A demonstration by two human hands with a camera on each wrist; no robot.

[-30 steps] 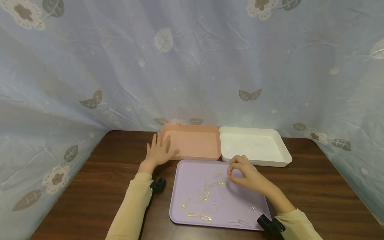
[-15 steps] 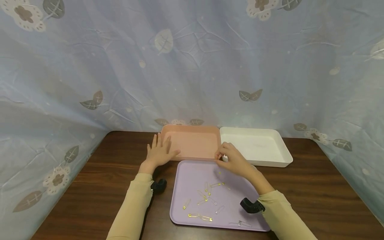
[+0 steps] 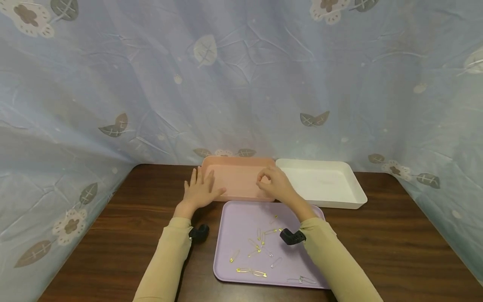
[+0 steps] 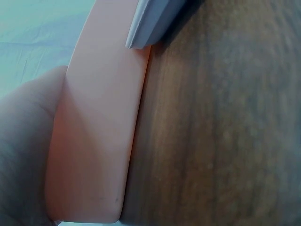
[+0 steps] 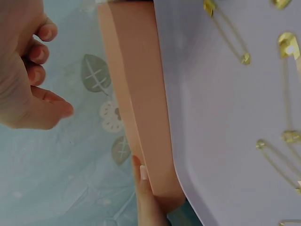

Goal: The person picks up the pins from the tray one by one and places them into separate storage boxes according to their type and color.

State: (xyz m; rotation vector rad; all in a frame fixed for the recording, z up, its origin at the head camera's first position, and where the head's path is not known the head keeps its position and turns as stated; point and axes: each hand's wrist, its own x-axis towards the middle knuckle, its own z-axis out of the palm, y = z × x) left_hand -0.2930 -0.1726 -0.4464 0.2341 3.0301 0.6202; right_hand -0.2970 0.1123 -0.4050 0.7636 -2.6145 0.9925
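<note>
My right hand point(image 3: 277, 183) is over the right part of the pink tray point(image 3: 235, 197), its thumb and index finger brought together. The right wrist view shows this hand point(image 5: 30, 80) with the other fingers curled; I cannot tell whether a small pin is between the fingertips. My left hand point(image 3: 198, 193) lies spread at the left edge of the pink tray, thumb over the near rim. In the left wrist view part of that hand point(image 4: 28, 141) shows against the tray's side. Gold safety pins point(image 3: 258, 274) and some silver safety pins point(image 3: 276, 263) lie scattered on the lilac tray point(image 3: 237, 214).
A white tray point(image 3: 358, 205) stands right beside the pink one at the back. The lilac tray lies in front of both on the brown wooden table point(image 3: 151, 235). A blue patterned cloth point(image 3: 245, 84) hangs behind and at the sides.
My right hand has moved left and away from me, from above the lilac tray to over the pink tray, fingertips kept together. The left hand has stayed in place.
</note>
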